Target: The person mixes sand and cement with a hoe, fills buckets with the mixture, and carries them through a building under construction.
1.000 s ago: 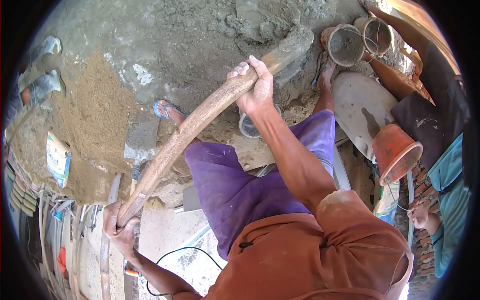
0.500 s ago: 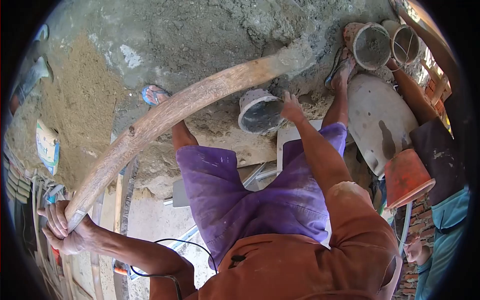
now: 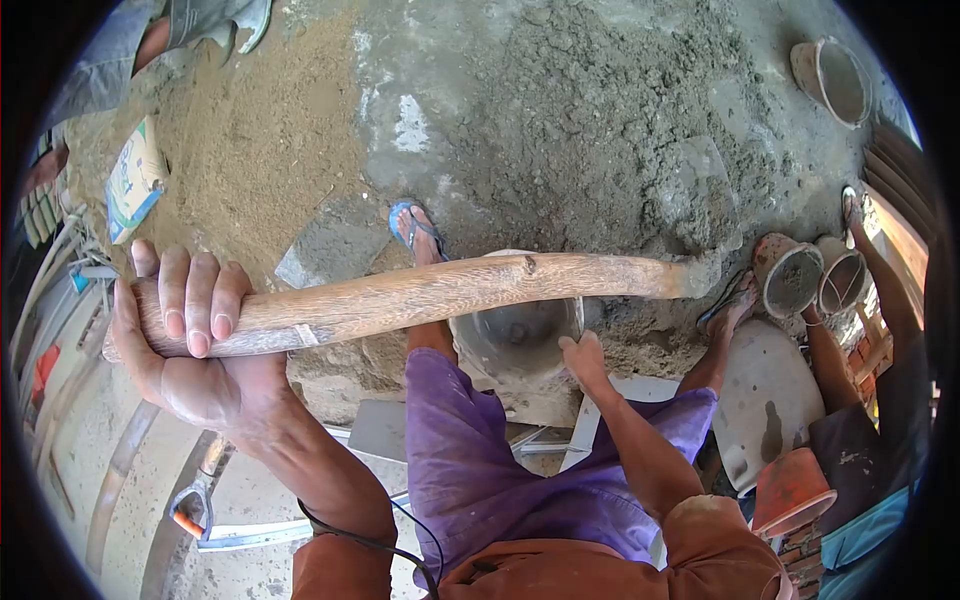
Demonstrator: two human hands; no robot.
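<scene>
My left hand (image 3: 205,335) is wrapped round the near end of a thick, curved wooden handle (image 3: 430,295) that stretches across the view. At its far end a flat, mortar-caked blade (image 3: 705,190) rests on the wet grey mortar (image 3: 600,110). My right hand (image 3: 585,360) is closed at the right rim of a bucket (image 3: 515,340), between my feet. That bucket is partly hidden behind the handle, and its inside looks grey and smeared.
A co-worker's hand (image 3: 812,315) is at two buckets (image 3: 790,277) on the right. Another bucket (image 3: 832,82) stands at upper right, and an orange bucket (image 3: 790,490) at lower right. A cement bag (image 3: 136,180) lies on the left, near another person's legs (image 3: 110,60).
The handle has swung from a steep slant to nearly level, and my left hand has risen. The bucket by my right hand appears lower and larger. The view has shifted, showing more ground on the right.
</scene>
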